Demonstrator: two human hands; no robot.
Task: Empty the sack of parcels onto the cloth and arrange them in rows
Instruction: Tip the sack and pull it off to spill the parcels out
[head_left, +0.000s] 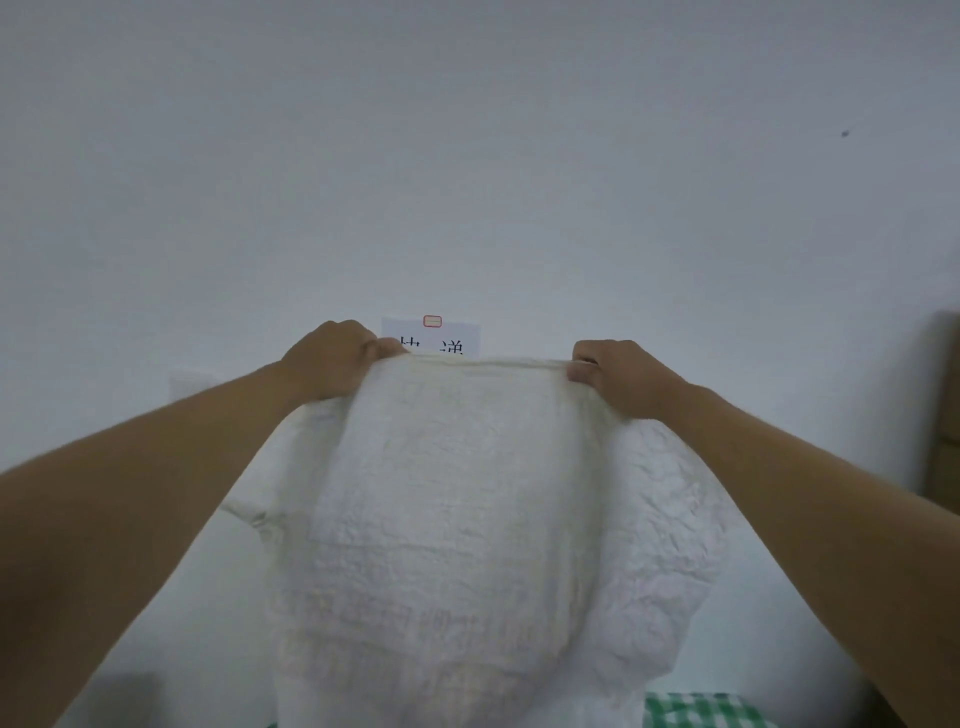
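Observation:
A large white woven sack (467, 519) hangs in front of me, held up high and filling the lower middle of the view. My left hand (332, 364) grips its upper left corner. My right hand (623, 376) grips the upper right corner. The sack bulges outward below my hands. A small patch of the green-and-white checked cloth (701, 709) shows at the bottom right, under the sack. No parcels are visible; the sack hides whatever lies beneath it.
A plain white wall (467, 156) fills the background. A white paper sign (431, 335) with a red-edged label and black characters is fixed to the wall just behind the sack's top edge. Brown cardboard boxes (945, 415) stand at the right edge.

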